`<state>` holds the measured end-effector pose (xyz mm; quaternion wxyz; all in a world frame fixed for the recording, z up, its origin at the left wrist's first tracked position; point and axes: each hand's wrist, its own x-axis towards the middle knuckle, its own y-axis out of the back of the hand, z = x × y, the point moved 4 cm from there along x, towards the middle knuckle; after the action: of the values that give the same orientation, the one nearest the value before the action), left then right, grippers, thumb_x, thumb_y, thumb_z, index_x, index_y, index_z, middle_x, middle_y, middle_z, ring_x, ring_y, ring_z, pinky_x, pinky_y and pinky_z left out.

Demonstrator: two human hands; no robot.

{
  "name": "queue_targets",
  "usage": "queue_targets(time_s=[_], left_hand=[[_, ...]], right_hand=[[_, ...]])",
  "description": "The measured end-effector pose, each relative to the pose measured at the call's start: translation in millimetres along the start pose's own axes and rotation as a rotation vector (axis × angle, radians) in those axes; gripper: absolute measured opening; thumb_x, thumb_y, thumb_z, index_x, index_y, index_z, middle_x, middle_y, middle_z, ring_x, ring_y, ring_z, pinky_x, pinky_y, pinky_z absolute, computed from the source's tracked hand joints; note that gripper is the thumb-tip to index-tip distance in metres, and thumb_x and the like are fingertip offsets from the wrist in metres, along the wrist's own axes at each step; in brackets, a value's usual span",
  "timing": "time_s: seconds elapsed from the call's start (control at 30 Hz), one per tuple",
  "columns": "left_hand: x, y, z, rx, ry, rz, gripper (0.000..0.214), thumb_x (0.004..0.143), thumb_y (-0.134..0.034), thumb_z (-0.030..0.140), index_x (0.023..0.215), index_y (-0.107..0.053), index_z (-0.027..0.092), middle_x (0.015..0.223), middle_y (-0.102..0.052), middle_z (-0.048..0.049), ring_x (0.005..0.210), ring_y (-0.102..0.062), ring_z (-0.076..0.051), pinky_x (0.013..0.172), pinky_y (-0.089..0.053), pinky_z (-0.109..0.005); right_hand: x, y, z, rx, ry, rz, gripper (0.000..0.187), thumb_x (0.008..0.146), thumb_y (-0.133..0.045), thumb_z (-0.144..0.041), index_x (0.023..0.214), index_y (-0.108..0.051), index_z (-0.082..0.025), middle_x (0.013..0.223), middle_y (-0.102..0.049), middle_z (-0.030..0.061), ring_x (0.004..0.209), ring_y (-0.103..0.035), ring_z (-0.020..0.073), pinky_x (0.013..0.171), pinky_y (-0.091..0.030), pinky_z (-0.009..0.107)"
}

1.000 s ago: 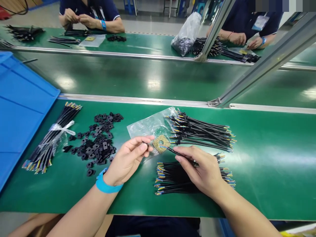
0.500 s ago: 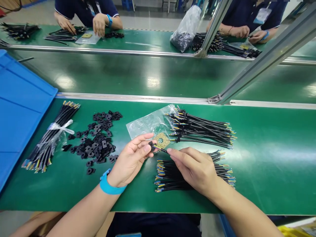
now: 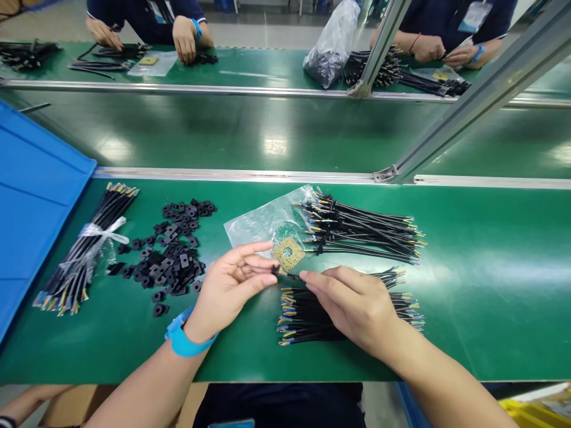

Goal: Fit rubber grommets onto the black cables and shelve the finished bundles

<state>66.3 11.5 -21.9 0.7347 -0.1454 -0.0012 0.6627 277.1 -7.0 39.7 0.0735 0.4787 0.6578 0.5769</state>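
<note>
My left hand (image 3: 227, 285) pinches a small black plastic part (image 3: 275, 270) between thumb and fingers. In the fingertips of my right hand (image 3: 357, 303) is a short black cable (image 3: 293, 276), its end close to the part; whether they touch is hard to make out. Just beyond lies a tan speckled square with a round hole (image 3: 294, 261), on a clear plastic bag (image 3: 247, 226). Under my right hand is a pile of black cables (image 3: 303, 315) with coloured wire ends. Cables with black parts near their left ends (image 3: 375, 232) lie behind it.
Loose black plastic parts (image 3: 173, 261) are heaped left of my hands. A tied cable bundle (image 3: 89, 249) lies beside a blue bin (image 3: 40, 190). A metal rail (image 3: 223, 173) and slanted post (image 3: 468, 101) stand behind. Across the bench, two co-workers' hands (image 3: 185, 38) handle parts.
The coloured wires between the black part and the cable no longer show. My left hand has shifted slightly down and left, its thumb straighter; the right hand has barely moved.
</note>
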Motion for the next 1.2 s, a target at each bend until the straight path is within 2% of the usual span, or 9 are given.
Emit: queue_targets(time_s=[0.2, 0.37, 0.5, 0.7, 0.83, 1.03, 1.13, 1.2], left_hand=[[-7.7, -9.9, 5.9, 0.092, -0.085, -0.058, 0.042, 0.076, -0.088, 0.018, 0.116, -0.079, 0.03, 0.087, -0.083, -0.0015, 0.087, -0.08, -0.019, 0.076, -0.066, -0.021], [-13.9, -10.3, 6.2, 0.101, -0.218, -0.069, 0.056, 0.072, -0.09, 0.011, 0.122, -0.077, 0.033, 0.082, -0.083, -0.0001, 0.084, -0.081, -0.021, 0.082, -0.067, -0.027], [-16.8, -11.3, 7.3, 0.138, -0.314, -0.123, 0.064, 0.073, -0.088, 0.007, 0.129, -0.073, 0.035, 0.083, -0.083, 0.0001, 0.084, -0.081, -0.02, 0.086, -0.066, -0.028], [-12.4, -17.4, 8.3, 0.152, -0.378, -0.252, 0.076, 0.074, -0.09, 0.015, 0.142, -0.064, 0.035, 0.081, -0.082, 0.0017, 0.08, -0.079, -0.015, 0.083, -0.064, -0.022], [-9.1, -18.3, 5.9, 0.172, -0.406, -0.28, 0.075, 0.075, -0.09, 0.022, 0.144, -0.062, 0.036, 0.079, -0.08, 0.0035, 0.083, -0.078, -0.014, 0.094, -0.061, -0.022], [-10.2, -21.3, 4.2, 0.238, -0.434, -0.274, 0.072, 0.079, -0.087, 0.028, 0.145, -0.06, 0.04, 0.079, -0.081, 0.0043, 0.098, -0.078, -0.016, 0.092, -0.059, -0.022], [-9.7, -17.4, 11.0, 0.353, -0.481, -0.26, 0.077, 0.078, -0.088, 0.032, 0.148, -0.056, 0.042, 0.086, -0.083, 0.0048, 0.104, -0.077, -0.018, 0.108, -0.052, -0.029], [-10.0, -5.6, 21.2, 0.461, -0.501, -0.206, 0.088, 0.072, -0.092, 0.038, 0.151, -0.052, 0.041, 0.107, -0.082, 0.0012, 0.113, -0.074, -0.022, 0.118, -0.045, -0.037]], right_hand=[[1.4, -2.8, -4.3, 0.073, -0.033, 0.018, 0.013, 0.102, -0.06, -0.018, 0.104, -0.072, -0.015, 0.075, -0.072, 0.0011, 0.062, -0.067, 0.0103, 0.061, -0.055, 0.022], [5.2, -3.0, -6.2, 0.305, -0.095, -0.046, 0.015, 0.104, -0.056, -0.019, 0.101, -0.07, -0.014, 0.078, -0.074, 0.0023, 0.062, -0.065, 0.0101, 0.062, -0.055, 0.02], [5.3, -7.2, -7.0, 0.461, -0.178, -0.113, 0.015, 0.104, -0.056, -0.02, 0.1, -0.07, -0.016, 0.077, -0.073, 0.0003, 0.061, -0.064, 0.009, 0.064, -0.054, 0.019], [3.2, -14.6, -9.0, 0.589, -0.191, -0.172, 0.022, 0.106, -0.053, -0.025, 0.093, -0.069, -0.018, 0.072, -0.07, -0.0004, 0.059, -0.062, 0.0085, 0.06, -0.05, 0.018], [3.8, -17.4, -8.9, 0.635, -0.185, -0.166, 0.023, 0.106, -0.053, -0.024, 0.09, -0.068, -0.017, 0.073, -0.071, -0.0002, 0.061, -0.063, 0.0079, 0.061, -0.049, 0.017], [6.1, -19.5, -12.0, 0.612, -0.176, -0.142, 0.023, 0.106, -0.053, -0.023, 0.089, -0.068, -0.018, 0.074, -0.074, -0.0015, 0.059, -0.064, 0.0064, 0.06, -0.049, 0.015], [7.5, -14.0, -10.7, 0.472, -0.081, -0.092, 0.023, 0.107, -0.053, -0.025, 0.091, -0.068, -0.018, 0.073, -0.074, -0.0012, 0.059, -0.064, 0.0073, 0.059, -0.049, 0.017], [8.4, -5.6, -1.1, 0.28, -0.002, -0.015, 0.018, 0.106, -0.055, -0.025, 0.094, -0.068, -0.018, 0.077, -0.076, 0.0007, 0.062, -0.066, 0.0097, 0.063, -0.051, 0.02]])
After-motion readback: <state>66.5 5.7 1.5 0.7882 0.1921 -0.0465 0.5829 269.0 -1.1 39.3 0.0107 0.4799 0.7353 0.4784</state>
